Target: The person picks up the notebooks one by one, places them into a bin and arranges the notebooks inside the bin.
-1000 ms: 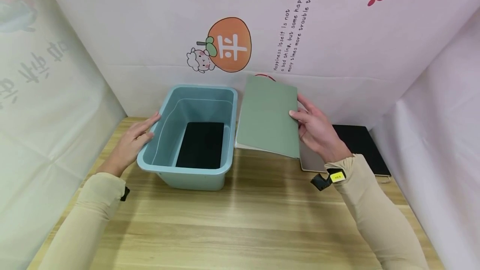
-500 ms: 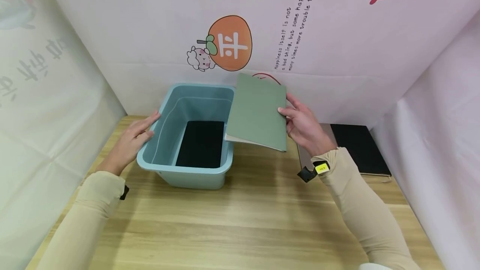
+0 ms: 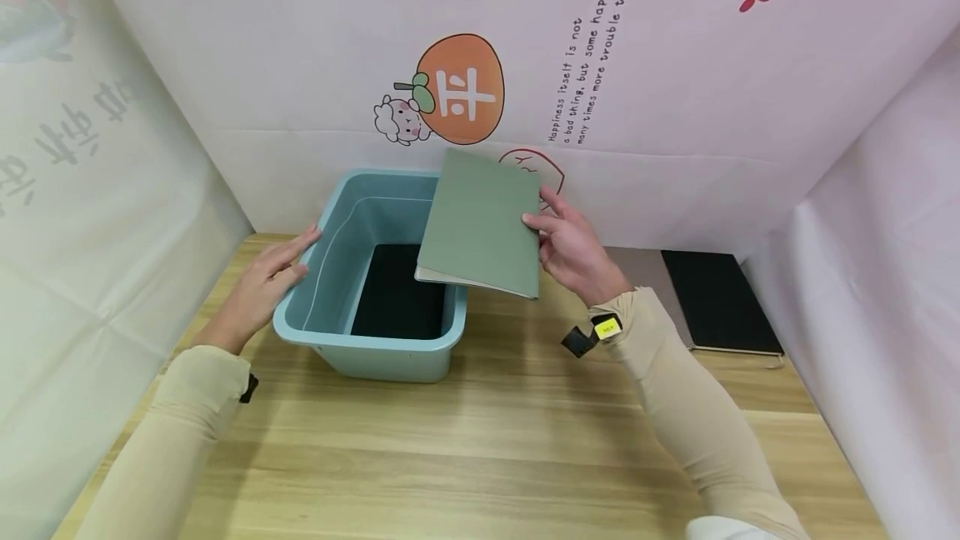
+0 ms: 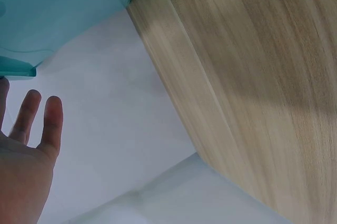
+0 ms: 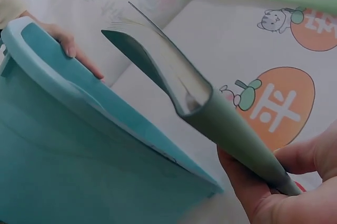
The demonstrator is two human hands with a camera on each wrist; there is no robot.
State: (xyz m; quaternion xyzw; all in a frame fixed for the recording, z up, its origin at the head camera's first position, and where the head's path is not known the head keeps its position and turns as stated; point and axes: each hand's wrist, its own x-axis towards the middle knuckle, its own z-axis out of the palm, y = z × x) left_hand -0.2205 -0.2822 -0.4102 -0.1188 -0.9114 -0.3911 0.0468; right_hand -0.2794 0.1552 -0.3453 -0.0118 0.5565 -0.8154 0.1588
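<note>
- Left of centre in the head view, the left hand point(image 3: 262, 286) is laid flat against the outer left rim of the blue bin point(image 3: 330, 332), fingers straight and nothing gripped, probably so the bin is kept steady.
- A black notebook point(image 3: 400, 301) is seen lying flat on the bin floor.
- Centre frame, the green notebook point(image 3: 480, 223) is pinched by its right edge in the right hand point(image 3: 573, 252), thumb on the cover, fingers curled under; it's tilted above the bin's right rim.
- At the right edge, another black notebook point(image 3: 716, 302) is left on the wooden table point(image 3: 487, 440).
- The fanned pages are only shown in the right wrist view point(image 5: 174, 77); the left wrist view gives just fingers point(image 4: 50, 124) apart from the bin's corner.
</note>
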